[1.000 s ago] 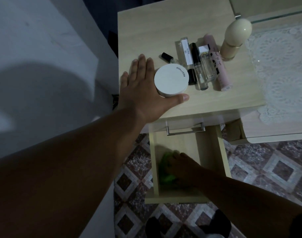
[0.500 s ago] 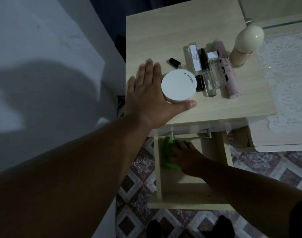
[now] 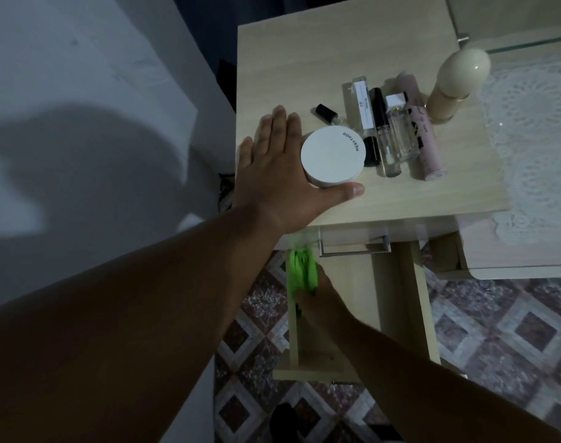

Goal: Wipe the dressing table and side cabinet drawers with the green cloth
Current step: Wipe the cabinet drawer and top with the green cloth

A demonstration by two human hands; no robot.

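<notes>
Right hand [image 3: 320,290] gripping crumpled bright green cloth [image 3: 301,271] at inner left rear corner of open pale wooden drawer [image 3: 397,302], cloth lying ahead of fingers, long axis front to back. Left hand [image 3: 272,174] flat, fingers released, bracing on pale wooden cabinet top [image 3: 304,68] beside round white jar [image 3: 331,156].

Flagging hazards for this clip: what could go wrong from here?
1. The left hand lies flat against the round white jar, which crowds the small glass bottles; a nudge could topple them.
2. The right hand wipes the bright green cloth in the open wooden drawer, and could knock the metal handle above.
</notes>
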